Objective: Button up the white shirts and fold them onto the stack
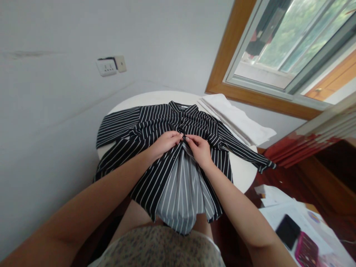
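A black shirt with white stripes [155, 115] lies spread front side up, its collar at the far side and both sleeves out to the sides. Below the middle its front falls apart, baring the greyish inner side of the back. My left hand [168, 142] pinches the edge of the front placket from the left. From the right, my right hand [200, 150] pinches the opposite edge, its fingertips almost meeting the left ones. Any button between the fingers is too small and covered to make out. The lower hem hangs over the near table edge towards my lap.
Under the shirt stands a round white table [244, 167]. Folded white cloth [236, 115] lies at its back right. At the lower right, papers [294, 211], a black phone [288, 230] and a pink case [306, 249] rest on another surface. A wall and window frame [267, 104] bound the back.
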`<state>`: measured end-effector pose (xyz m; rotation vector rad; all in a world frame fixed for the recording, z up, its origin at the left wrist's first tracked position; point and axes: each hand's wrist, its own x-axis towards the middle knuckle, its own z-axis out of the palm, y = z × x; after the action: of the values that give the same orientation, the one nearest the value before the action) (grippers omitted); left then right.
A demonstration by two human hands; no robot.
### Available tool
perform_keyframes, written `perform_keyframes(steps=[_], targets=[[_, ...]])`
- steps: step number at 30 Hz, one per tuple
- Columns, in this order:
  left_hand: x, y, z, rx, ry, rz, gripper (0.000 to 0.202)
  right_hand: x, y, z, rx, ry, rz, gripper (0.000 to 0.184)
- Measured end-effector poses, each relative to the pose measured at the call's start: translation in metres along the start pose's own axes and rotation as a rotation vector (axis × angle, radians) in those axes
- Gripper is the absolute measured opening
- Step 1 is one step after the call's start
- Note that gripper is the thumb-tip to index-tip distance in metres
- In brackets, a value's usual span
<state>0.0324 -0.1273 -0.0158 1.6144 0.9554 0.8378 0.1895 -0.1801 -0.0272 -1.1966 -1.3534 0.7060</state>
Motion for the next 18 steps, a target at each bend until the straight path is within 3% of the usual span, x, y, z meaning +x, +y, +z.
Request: perform_keyframes(steps=[9,18], targets=[[0.0026,-0.0069,0.0022,-0.013,-0.023,-0.011,0.027,0.0013,-0.0009,0.0018,0.402,-0.044,0.313,0.023],[0.0016,-0.0053,0.0016,-0.037,-0.014,0.013,0.03,0.0012,-0.0062,0.0028,0.473,-0.062,0.339,0.022]])
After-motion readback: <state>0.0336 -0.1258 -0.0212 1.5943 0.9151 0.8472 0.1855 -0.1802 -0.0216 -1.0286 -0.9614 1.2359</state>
